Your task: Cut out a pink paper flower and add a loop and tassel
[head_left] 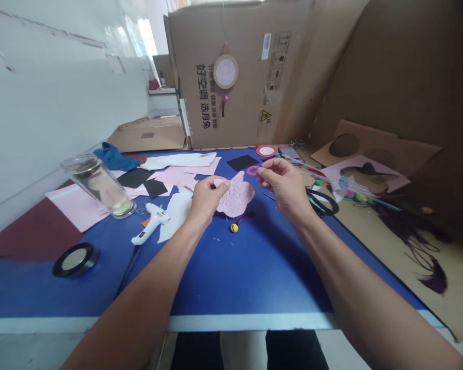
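Between the thumb and fingers of my left hand [210,199] is a pink paper butterfly [237,198] with fine lines drawn on it. My right hand [281,182] pinches a small bright pink ring [252,170], a little to the right of the butterfly and apart from it. A yellow bell [234,228] on a dark red ribbon lies on the blue table just below the butterfly. Scissors with black handles [324,201] lie partly hidden behind my right wrist. Left of my left hand rests a white hot glue gun [151,224] with an orange trigger.
A lidded glass of water [107,187] and a roll of black tape [75,259] stand at the left. Pink paper [173,176] and black pieces [242,163] lie behind my hands. A cardboard box [247,118] rises at the back; dark purple tassels [401,226] lie at the right.
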A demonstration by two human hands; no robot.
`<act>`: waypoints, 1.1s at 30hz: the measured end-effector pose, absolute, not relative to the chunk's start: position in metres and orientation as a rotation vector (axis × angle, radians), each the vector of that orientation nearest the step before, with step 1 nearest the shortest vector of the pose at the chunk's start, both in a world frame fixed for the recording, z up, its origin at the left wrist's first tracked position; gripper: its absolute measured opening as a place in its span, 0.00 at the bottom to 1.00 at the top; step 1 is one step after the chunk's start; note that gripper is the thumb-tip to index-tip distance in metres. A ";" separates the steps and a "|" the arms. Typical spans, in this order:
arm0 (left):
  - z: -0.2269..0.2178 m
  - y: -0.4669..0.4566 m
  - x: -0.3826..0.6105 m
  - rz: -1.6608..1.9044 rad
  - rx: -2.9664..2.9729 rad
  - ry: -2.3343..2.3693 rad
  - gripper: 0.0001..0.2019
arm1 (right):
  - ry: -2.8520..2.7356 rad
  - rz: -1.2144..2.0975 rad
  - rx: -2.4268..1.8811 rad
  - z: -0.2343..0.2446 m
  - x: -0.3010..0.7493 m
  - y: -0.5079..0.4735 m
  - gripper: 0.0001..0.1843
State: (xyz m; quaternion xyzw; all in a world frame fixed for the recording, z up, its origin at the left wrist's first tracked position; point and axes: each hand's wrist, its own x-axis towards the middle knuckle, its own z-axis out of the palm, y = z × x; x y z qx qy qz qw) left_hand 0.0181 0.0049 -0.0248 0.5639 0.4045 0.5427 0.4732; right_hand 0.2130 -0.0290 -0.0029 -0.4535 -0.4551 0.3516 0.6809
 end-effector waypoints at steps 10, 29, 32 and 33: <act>-0.024 0.004 0.019 1.320 1.402 0.990 0.06 | -1.034 0.852 -1.003 -0.002 0.218 -0.029 0.09; -0.022 0.001 0.019 1.292 1.522 0.921 0.06 | -1.146 0.617 -1.060 0.000 0.225 -0.030 0.08; -0.020 -0.001 0.020 1.255 1.561 0.892 0.07 | -1.237 0.452 -1.088 0.004 0.222 -0.032 0.06; -0.019 -0.002 0.021 1.242 1.573 0.883 0.07 | -1.257 0.402 -1.090 0.004 0.221 -0.033 0.07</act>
